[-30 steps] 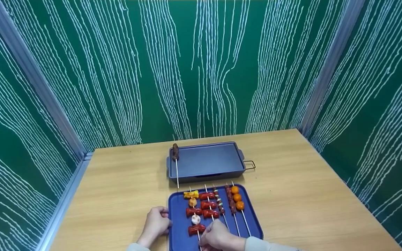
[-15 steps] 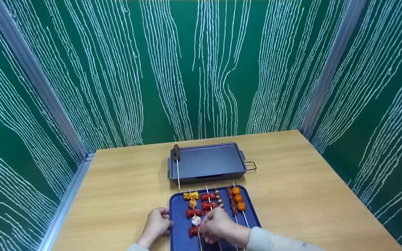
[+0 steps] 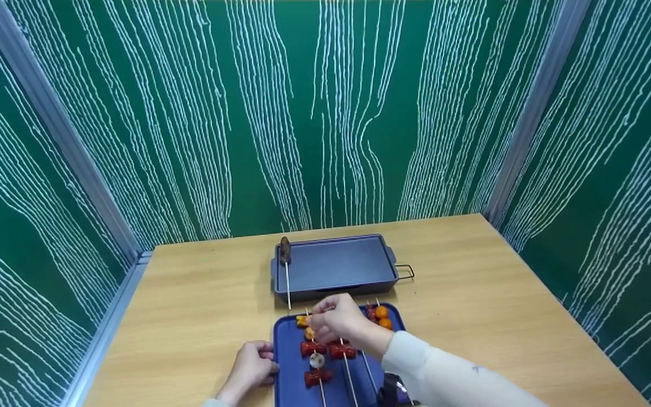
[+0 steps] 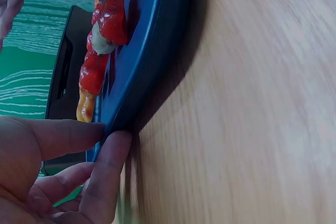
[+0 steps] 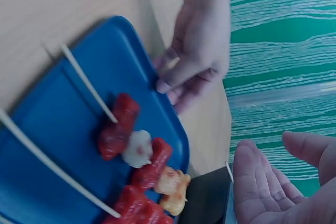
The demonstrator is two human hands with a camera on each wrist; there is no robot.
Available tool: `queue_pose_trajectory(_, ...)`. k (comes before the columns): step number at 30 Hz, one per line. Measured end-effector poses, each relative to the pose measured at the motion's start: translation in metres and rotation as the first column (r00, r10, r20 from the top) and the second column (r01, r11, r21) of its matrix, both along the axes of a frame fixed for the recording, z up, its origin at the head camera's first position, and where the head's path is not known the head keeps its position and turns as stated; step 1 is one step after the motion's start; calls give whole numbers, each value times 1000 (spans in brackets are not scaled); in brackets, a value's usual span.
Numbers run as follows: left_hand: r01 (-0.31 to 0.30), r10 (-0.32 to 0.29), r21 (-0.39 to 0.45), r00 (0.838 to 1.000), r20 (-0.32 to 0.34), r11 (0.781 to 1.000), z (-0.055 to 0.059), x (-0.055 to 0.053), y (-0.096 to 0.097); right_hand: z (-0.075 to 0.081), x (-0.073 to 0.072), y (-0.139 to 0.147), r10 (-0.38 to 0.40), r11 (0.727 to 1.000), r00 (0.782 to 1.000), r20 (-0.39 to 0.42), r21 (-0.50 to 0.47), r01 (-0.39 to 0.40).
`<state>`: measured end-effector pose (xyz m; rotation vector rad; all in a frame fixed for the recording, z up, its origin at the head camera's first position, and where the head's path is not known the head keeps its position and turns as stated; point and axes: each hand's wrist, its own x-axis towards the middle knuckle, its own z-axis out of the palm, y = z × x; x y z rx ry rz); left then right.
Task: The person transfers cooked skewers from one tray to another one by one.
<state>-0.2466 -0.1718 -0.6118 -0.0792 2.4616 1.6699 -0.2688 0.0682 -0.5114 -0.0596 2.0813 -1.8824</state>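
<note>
At the left edge of the blue tray (image 3: 289, 367), my left hand (image 3: 250, 367) pinches the rim between thumb and finger, plain in the left wrist view. Over the tray's far part hovers my right hand (image 3: 339, 319), its fingers loosely bent with nothing between them; the right wrist view shows the bare palm (image 5: 278, 182). Below it lies a mixed skewer (image 3: 317, 377) of red, white and yellow pieces. Beside that is a skewer of red pieces (image 3: 342, 351), its upper end hidden by the hand. Farther right, orange balls (image 3: 381, 312) on another skewer show partly behind the forearm.
Behind the tray stands a dark rectangular grill pan (image 3: 337, 263) with a wire handle (image 3: 406, 271) at its right. A brown meat skewer (image 3: 285, 251) lies across its left end, stick toward the tray. Green walls with white lines (image 3: 354, 113) enclose the wooden table (image 3: 190, 299).
My right hand has moved from the near end of the mixed skewer, forward over the tray to its far side. My left hand stays at the tray's rim.
</note>
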Motion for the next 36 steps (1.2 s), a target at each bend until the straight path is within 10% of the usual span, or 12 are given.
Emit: queue_pose_trajectory(36, 43, -50, 87, 996, 73, 995, 4, 3, -5, -33, -55, -69, -247, 963, 966, 82, -87, 253)
